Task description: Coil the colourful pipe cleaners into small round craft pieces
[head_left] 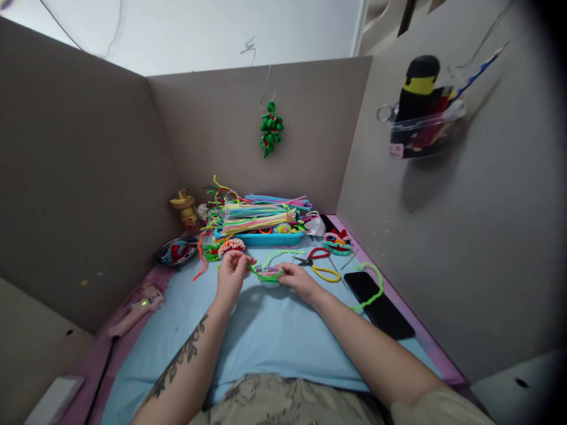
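Between my hands is a small round piece of coiled pipe cleaners, green with pale purple and light tones. My right hand pinches its right edge. At its left, my left hand is closed, with fingertips on a green pipe cleaner strand that runs to the piece. Another light green pipe cleaner lies or sticks out just behind it. Scissors with red and yellow handles rest beyond my right hand. Pink and green fuzzy pieces sit just past my left hand.
A blue tray holds bundled pipe cleaners at the back. A phone with a green strand lies right. A glue gun and dark bowl are left. Partition walls enclose the table; a green ornament hangs behind.
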Demonstrator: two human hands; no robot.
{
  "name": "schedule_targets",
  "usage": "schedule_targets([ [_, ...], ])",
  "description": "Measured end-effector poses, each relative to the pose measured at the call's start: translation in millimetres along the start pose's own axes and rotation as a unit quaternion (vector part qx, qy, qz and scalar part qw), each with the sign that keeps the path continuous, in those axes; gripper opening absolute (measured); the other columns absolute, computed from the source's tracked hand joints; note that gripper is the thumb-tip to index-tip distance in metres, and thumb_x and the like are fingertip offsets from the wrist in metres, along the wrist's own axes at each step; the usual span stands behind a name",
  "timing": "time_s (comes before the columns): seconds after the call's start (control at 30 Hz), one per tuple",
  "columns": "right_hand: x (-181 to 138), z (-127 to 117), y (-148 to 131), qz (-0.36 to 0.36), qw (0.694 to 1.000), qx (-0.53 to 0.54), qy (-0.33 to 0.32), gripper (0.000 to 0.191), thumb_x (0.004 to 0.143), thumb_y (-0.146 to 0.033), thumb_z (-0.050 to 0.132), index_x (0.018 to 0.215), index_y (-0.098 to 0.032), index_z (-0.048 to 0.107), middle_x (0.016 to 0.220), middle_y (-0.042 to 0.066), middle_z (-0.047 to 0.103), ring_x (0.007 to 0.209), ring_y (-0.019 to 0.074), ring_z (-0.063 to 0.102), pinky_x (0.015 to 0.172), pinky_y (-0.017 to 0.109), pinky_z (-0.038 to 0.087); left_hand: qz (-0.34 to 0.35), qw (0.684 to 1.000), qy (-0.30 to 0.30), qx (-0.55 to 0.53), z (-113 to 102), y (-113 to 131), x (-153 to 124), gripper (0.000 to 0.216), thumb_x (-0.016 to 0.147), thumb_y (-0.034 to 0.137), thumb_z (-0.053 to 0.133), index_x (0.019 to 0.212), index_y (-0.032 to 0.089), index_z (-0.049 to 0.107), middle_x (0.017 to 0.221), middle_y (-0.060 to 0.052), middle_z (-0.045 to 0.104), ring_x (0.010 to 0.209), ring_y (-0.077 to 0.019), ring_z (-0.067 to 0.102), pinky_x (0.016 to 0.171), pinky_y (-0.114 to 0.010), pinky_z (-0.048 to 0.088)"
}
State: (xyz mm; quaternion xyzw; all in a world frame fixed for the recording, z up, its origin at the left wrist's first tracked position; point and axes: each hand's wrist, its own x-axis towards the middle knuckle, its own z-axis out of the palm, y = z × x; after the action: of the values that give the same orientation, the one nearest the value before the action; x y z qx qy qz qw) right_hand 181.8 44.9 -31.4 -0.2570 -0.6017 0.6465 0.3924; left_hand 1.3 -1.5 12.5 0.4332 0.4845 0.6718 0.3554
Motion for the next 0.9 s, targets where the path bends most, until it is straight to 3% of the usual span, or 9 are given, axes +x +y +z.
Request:
schedule_targets([
  [0.1,-0.3,0.1,-1.7,-0.005,0.999,-0.046,0.008,0.022,0.068,-0.032,0.063,0.081,-0.015,0.059,0.075,0.0,0.059,0.068,0.0133,0.053,0.064,0.024,0.038,-0.022,1.0,-0.012,-0.015,-4.7,-0.8,0.0,0.03,0.068,0.036,0.067,0.087,0.017,0.054,0.07,-0.002,0.065,0.063,-0.0153,0.064,0.052,-0.022,0.046],
  [0.17,-1.6,1.4,-3.2,-0.034,0.99,-0.135,0.024,0.017,0.07,-0.03,0.062,0.079,-0.015,0.058,0.078,0.001,0.059,0.071,0.0142,0.053,0.066,0.025,0.039,-0.039,0.998,0.001,-0.058,-6.3,0.5,4.3,0.036,0.065,0.037,0.069,0.094,0.017,0.058,0.074,-0.002,0.065,0.066,-0.0154,0.065,0.055,-0.023,0.048],
  [0.3,-7.0,9.8,-7.6,-0.148,0.922,-0.357,0.015,0.006,0.069,-0.018,0.063,0.071,-0.017,0.058,0.082,0.002,0.058,0.084,0.0166,0.052,0.08,0.029,0.038,-0.018,0.991,0.066,-0.112,1.7,2.1,18.1,0.034,0.063,0.036,0.07,0.091,0.017,0.062,0.088,-0.005,0.066,0.081,-0.0172,0.065,0.062,-0.024,0.049],
  [0.43,-11.2,17.9,-8.7,-0.206,0.877,-0.433,-0.033,0.008,0.071,-0.014,0.062,0.073,-0.017,0.056,0.088,0.003,0.057,0.092,0.0174,0.049,0.084,0.029,0.037,0.03,0.999,-0.002,0.03,22.7,-8.1,28.2,0.019,0.069,0.03,0.064,0.083,0.017,0.064,0.087,-0.008,0.068,0.085,-0.0207,0.064,0.068,-0.031,0.05],
  [0.53,-11.2,17.9,-6.2,-0.198,0.872,-0.447,-0.039,0.01,0.07,-0.015,0.064,0.071,-0.017,0.054,0.084,0.002,0.055,0.086,0.0162,0.049,0.078,0.026,0.038,0.087,0.981,-0.037,0.17,37.1,-19.6,34.0,0.011,0.069,0.021,0.062,0.077,0.016,0.066,0.106,-0.012,0.065,0.097,-0.0244,0.06,0.08,-0.036,0.048],
  [0.63,-10.1,16.5,-3.6,-0.18,0.87,-0.457,-0.034,0.011,0.07,-0.017,0.065,0.07,-0.017,0.054,0.082,0.002,0.054,0.081,0.0149,0.048,0.072,0.025,0.038,0.129,0.956,-0.059,0.256,46.1,-19.8,48.0,0.018,0.069,0.015,0.058,0.084,0.017,0.067,0.115,-0.011,0.061,0.104,-0.0245,0.057,0.085,-0.036,0.047],
  [0.77,-9.4,17.6,-2.2,-0.185,0.862,-0.47,-0.05,0.011,0.071,-0.019,0.065,0.073,-0.017,0.055,0.082,0.002,0.054,0.083,0.0153,0.048,0.075,0.025,0.037,0.193,0.904,-0.069,0.376,52.1,2.2,89.3,0.023,0.072,0.013,0.051,0.088,0.016,0.067,0.097,-0.009,0.067,0.093,-0.0213,0.06,0.084,-0.033,0.046],
  [0.83,-9.0,18.2,-1.7,-0.181,0.86,-0.474,-0.055,0.011,0.071,-0.019,0.065,0.073,-0.017,0.055,0.083,0.002,0.054,0.083,0.0157,0.048,0.075,0.025,0.037,0.229,0.848,-0.075,0.472,53.7,12.9,112.3,0.025,0.075,0.013,0.047,0.088,0.016,0.068,0.095,-0.009,0.067,0.093,-0.0213,0.059,0.085,-0.032,0.044],
  [0.9,-8.2,17.8,-1.0,-0.179,0.859,-0.476,-0.06,0.011,0.071,-0.02,0.065,0.072,-0.017,0.055,0.083,0.002,0.054,0.083,0.0159,0.049,0.076,0.025,0.037,0.217,0.785,-0.11,0.57,55.7,17.3,128.0,0.028,0.078,0.013,0.043,0.089,0.017,0.068,0.093,-0.01,0.067,0.09,-0.0216,0.06,0.082,-0.031,0.044],
])
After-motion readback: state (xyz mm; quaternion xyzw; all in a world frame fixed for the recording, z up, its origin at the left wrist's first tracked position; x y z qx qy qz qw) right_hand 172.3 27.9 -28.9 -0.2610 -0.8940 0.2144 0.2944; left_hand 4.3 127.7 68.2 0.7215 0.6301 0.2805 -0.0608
